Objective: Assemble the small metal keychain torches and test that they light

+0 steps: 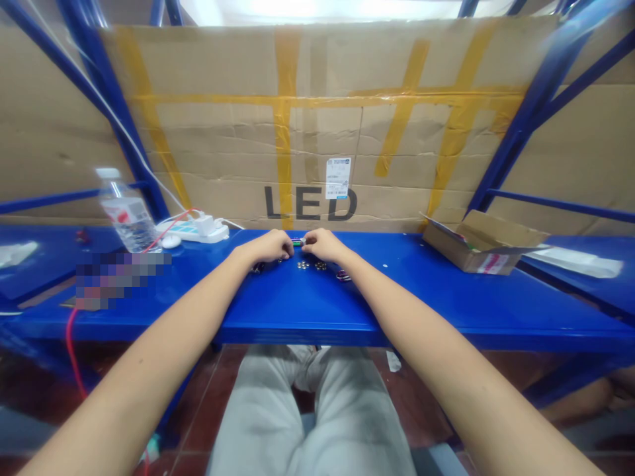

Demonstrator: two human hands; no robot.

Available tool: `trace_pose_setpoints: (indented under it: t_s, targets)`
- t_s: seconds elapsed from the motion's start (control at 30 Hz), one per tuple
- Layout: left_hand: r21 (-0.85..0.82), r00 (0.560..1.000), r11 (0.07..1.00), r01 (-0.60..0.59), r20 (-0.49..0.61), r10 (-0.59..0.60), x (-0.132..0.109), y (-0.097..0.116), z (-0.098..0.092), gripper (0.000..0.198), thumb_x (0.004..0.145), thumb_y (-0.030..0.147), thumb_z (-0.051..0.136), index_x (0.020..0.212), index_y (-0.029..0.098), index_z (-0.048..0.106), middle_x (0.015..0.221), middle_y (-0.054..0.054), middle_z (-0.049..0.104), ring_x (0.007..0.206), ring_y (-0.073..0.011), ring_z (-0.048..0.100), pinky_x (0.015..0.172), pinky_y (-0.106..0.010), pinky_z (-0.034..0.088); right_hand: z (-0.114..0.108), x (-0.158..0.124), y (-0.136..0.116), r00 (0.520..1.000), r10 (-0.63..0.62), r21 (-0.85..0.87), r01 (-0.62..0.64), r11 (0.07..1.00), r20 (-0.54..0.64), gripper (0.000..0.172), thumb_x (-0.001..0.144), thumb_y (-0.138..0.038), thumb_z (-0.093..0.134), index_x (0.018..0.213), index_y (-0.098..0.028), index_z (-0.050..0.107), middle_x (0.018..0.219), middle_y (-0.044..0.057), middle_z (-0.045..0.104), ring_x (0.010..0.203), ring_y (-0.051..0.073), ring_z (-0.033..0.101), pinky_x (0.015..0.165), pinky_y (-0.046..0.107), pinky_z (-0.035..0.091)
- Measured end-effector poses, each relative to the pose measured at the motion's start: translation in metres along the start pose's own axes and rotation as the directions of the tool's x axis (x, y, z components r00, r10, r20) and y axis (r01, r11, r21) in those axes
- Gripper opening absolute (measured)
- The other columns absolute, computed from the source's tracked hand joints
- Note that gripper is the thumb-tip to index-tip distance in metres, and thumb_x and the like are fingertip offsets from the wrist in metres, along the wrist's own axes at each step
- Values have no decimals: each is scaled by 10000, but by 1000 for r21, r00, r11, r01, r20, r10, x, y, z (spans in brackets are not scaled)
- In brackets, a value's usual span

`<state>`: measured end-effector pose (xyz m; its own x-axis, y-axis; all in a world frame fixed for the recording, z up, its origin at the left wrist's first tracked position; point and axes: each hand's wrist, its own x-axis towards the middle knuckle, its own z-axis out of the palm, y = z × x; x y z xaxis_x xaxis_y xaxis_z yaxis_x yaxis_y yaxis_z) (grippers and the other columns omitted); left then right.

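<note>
Both our hands come close together near the centre of the frame: the right hand (325,245) is narrowed to a pinch, apparently on one end of a small green piece (297,242), while the left hand (272,246) curls at its other end, and we cannot tell whether it grips. Behind them, a cardboard panel (223,152) lettered LED fills the upper frame; below it the blue table (297,304) crosses the middle. Our bare forearms (188,317) span its front edge, so a careless sweep of either could, we judge, drag loose things off it; a weak fingertip hold could likewise let the green piece slip. At right of centre, an open cardboard box (454,254) shows a touch of green inside, its contents otherwise unclear to us. At left, a capped clear bottle (126,215) stands, its fill level hard to read, with a white power strip (191,229) near it. Just below our hands lie what seems a little coil of wire (342,275) and, smallest, clusters of metal pieces (303,265), the likeliest to scatter if bumped.
</note>
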<state>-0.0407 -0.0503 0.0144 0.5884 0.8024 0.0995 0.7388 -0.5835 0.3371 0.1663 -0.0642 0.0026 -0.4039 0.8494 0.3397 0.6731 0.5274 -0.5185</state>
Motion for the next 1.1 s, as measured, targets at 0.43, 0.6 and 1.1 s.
trace_pose_setpoints:
  t_s: [0.43, 0.6, 1.1]
  targets:
    - [11, 997, 1000, 7, -81, -6, 0, 1, 3, 310, 723, 242, 622, 995, 211, 767, 913, -47, 758, 781, -189, 654, 695, -262, 452, -1, -1, -1, 1000, 17, -12, -17, 1000, 2, 70, 813, -163, 654, 743, -158, 657, 788, 32, 698, 725, 145, 576, 670, 240, 384]
    - [-12, 999, 999, 38, 26, -38, 0, -2, 3, 205, 722, 294, 665, 879, 213, 770, 839, -36, 745, 728, -183, 642, 660, -264, 440, -1, 0, 2, 999, 14, 12, -15, 1000, 28, 49, 805, -136, 660, 763, -158, 674, 800, 35, 717, 748, 152, 605, 660, 236, 388]
    - [99, 799, 974, -205, -557, 225, 1, 26, 5, 161, 813, 172, 594, 921, 163, 712, 846, -41, 721, 761, -164, 638, 733, -281, 479, -4, 6, 6, 977, -44, 56, 57, 997, -208, 308, 767, 13, 574, 939, -152, 769, 963, 70, 772, 924, 196, 680, 847, 281, 489]
